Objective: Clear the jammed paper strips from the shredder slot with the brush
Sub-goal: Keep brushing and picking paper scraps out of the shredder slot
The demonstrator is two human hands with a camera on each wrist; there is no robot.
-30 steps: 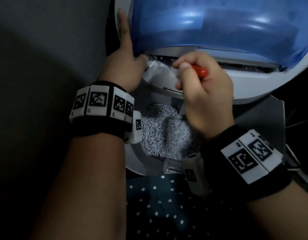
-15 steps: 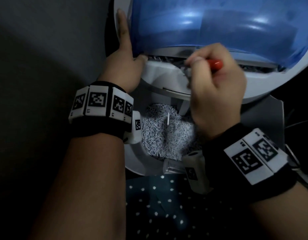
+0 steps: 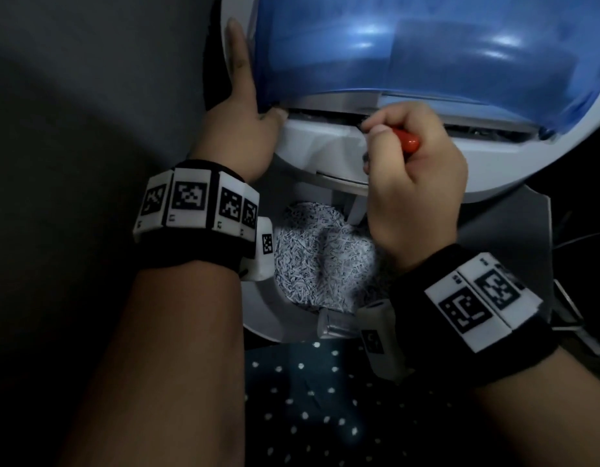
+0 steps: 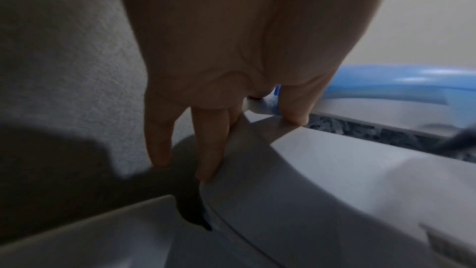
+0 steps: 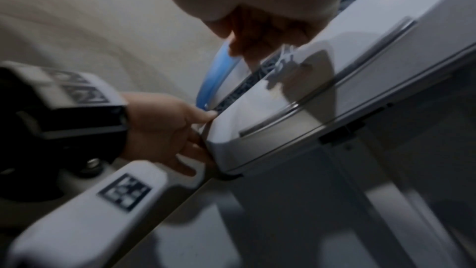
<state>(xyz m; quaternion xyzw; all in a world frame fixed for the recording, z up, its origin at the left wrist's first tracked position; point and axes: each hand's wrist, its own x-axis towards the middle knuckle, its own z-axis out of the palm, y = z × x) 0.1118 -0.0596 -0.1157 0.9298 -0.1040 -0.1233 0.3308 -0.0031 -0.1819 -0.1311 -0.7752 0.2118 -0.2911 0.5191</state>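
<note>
1. Left hand [image 3: 239, 129] lay flat and extended against the left end of the shredder [image 3: 325, 146], thumb at the slot's corner, steadying the unit without gripping.
2. Slot [image 3: 325, 113] ran rightward under the blue cover [image 3: 426, 45]; jammed paper strips [image 4: 360, 127] were still packed inside.
3. Right hand [image 3: 414, 183] was curled round the red-handled brush [image 3: 406, 141], its tip at the slot; bristles were hidden.
4. Shredded paper [image 3: 318, 261] sat heaped in the bin below.
5. Judged step: brushing mid-slot. Next move probably calls for sweeping rightward, where strips remained.
</note>
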